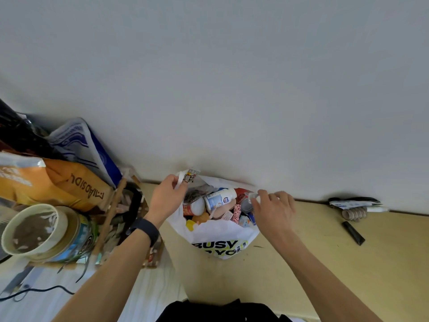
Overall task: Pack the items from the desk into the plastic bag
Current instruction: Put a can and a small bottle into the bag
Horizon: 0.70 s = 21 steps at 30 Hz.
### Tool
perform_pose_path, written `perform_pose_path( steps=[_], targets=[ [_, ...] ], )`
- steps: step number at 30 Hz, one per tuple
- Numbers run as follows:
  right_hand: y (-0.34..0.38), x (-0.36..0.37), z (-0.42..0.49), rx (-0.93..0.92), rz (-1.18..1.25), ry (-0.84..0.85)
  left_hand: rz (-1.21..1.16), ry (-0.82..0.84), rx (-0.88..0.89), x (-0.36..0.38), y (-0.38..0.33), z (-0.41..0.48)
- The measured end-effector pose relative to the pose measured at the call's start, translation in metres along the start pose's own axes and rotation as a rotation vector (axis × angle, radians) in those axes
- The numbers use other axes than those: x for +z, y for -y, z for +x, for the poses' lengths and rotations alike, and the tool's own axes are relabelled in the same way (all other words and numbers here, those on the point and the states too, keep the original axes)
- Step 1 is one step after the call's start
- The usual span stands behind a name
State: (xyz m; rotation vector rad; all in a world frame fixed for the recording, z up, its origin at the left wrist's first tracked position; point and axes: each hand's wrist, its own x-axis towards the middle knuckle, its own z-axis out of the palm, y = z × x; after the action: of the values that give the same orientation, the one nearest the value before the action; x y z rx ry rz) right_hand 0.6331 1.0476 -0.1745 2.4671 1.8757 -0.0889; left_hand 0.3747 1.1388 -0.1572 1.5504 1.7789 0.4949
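White printed plastic bag (pixel 222 233), full: our left hand (pixel 167 196) and right hand (pixel 274 208) pinch its rim, likely holding the mouth open.

Plastic bag (pixel 222 238): the printed lettering is creased, and below "BUSY" the second line is partly folded under. Inside, the white bottle (pixel 220 197) and its neighbours hide whatever lies lower. At the bag's left rim, the left hand (pixel 166 201) covers most of the plastic and printed wrapper (pixel 191 175) it pinches. At the right rim, the right hand (pixel 274 212) pinches a small clear thing (pixel 251 198) of undeterminable kind. Right of the bag, the objects by the wall (pixel 355 208) are too small to identify. Left of the bag, the orange package (pixel 58 182) is cut off by the frame edge.
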Motion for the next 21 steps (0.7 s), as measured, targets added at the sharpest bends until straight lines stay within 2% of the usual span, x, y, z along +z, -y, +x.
perform_pose_path(
  steps=[1,5,8,11,13,17,21],
  targets=[
    [0.003,0.002,0.002,-0.010,0.030,0.031,0.000,0.004,0.011,0.001,0.000,-0.001],
    [0.011,0.023,0.017,0.035,0.068,0.363,-0.017,0.037,0.028,0.005,0.000,-0.005],
    [0.010,0.045,0.022,0.009,0.121,0.446,-0.034,0.053,0.020,0.008,0.000,-0.006],
    [0.012,0.051,0.020,0.005,0.336,0.454,-0.033,0.054,0.023,0.009,-0.001,-0.005],
    [0.011,0.050,0.017,0.041,0.433,0.401,-0.023,0.048,0.023,0.010,0.000,-0.003],
    [0.003,0.049,0.005,0.033,0.478,0.366,0.014,0.005,0.029,0.015,0.000,0.000],
    [-0.013,0.037,-0.013,0.051,0.672,0.257,0.361,-0.207,0.134,0.027,-0.016,-0.010]
  ],
)
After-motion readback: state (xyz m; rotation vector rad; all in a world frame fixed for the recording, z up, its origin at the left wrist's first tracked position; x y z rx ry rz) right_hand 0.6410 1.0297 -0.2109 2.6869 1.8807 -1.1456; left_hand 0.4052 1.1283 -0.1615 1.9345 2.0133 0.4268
